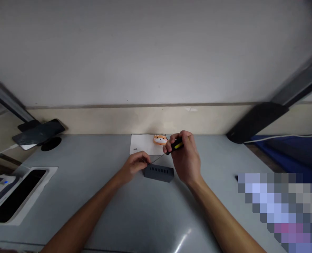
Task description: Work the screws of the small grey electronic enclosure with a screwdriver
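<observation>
A small dark grey box (159,173) with a row of slots on its front lies on the grey table (92,182). My left hand (135,165) is closed on the box's left end. My right hand (184,156) grips a screwdriver (175,145) with a black and yellow handle. Its thin shaft slants down and left, and the tip meets the box near my left fingers.
Behind the box lie a white sheet (142,144) with small dark bits and an orange animal figure (160,140). A phone on a stand (38,133) and a power strip (3,189) occupy the left. A dark stand foot (253,121) sits at the right.
</observation>
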`<state>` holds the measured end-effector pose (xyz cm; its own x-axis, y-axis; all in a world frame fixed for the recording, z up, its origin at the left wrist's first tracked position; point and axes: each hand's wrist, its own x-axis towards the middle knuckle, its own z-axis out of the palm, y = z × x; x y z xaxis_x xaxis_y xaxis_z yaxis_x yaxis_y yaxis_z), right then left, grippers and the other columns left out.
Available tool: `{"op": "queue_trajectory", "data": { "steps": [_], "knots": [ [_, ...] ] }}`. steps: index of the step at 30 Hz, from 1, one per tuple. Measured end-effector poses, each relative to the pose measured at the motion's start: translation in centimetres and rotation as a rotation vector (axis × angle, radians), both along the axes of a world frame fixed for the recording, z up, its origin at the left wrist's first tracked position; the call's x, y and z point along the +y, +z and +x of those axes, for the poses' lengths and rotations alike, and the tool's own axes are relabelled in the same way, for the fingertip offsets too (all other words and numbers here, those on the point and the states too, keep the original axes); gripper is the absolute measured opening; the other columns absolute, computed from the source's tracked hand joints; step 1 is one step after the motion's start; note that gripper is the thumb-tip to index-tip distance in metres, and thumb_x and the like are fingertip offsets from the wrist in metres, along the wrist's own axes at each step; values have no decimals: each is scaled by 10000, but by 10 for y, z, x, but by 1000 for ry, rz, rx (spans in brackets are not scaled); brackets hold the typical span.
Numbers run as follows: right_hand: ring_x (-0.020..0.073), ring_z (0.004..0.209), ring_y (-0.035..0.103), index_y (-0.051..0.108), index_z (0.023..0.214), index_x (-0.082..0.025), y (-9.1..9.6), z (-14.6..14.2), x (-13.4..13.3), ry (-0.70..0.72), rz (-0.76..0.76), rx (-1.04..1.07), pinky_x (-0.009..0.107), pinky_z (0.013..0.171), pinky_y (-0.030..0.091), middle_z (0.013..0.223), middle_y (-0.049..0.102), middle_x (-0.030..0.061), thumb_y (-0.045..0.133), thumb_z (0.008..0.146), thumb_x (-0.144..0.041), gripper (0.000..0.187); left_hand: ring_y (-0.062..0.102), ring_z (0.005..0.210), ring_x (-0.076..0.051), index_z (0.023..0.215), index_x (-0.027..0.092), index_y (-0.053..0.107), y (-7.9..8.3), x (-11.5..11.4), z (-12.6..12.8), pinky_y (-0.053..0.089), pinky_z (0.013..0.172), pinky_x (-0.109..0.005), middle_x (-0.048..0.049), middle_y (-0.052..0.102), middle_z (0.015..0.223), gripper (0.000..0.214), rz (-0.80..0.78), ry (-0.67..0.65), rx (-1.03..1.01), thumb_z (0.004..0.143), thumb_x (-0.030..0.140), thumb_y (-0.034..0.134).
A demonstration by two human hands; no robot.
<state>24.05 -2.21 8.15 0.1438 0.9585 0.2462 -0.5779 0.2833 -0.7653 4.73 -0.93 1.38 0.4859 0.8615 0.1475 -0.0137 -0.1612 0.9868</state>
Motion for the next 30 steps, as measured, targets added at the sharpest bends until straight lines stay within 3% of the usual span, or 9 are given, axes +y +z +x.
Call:
{"op": "queue_trajectory", "data": {
  "steps": [13,30],
  "knots": [
    [140,644,531,492,890,-281,-1,-2,-1,-18,4,2,333,642,504,840,518,-25,609,972,-514,273,542,875,-195,898,181,649,0,1,-3,378,792,-306,-40,621,903,93,77,0,46,833,204,586],
    [130,634,521,491,898,-281,-1,-2,-1,8,2,4,307,610,469,834,512,-31,600,986,-479,243,564,893,-192,942,177,664,4,0,-4,392,808,-298,-42,637,925,120,67,-26,76,854,208,588]
  ]
}}
